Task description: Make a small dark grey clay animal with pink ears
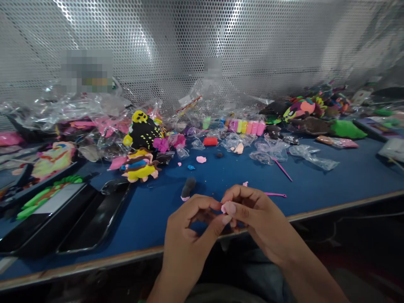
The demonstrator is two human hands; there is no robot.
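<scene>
A small piece of pink modelling clay sits between my hands, just over the table's front edge. My right hand pinches it between thumb and forefinger. From the other side my left hand closes its curled forefinger and thumb on the same piece; its other fingers are partly hidden. Just beyond the left hand lies a dark grey clay roll with a pink end. Farther back are a pink clay lump and a blue clay bit. A pink plastic modelling tool lies right of my hands.
Finished clay figures, one a black and yellow piece, stand at the left behind black trays. Coloured clay sticks, a red clay block and crumpled clear bags line the back, before a perforated metal panel.
</scene>
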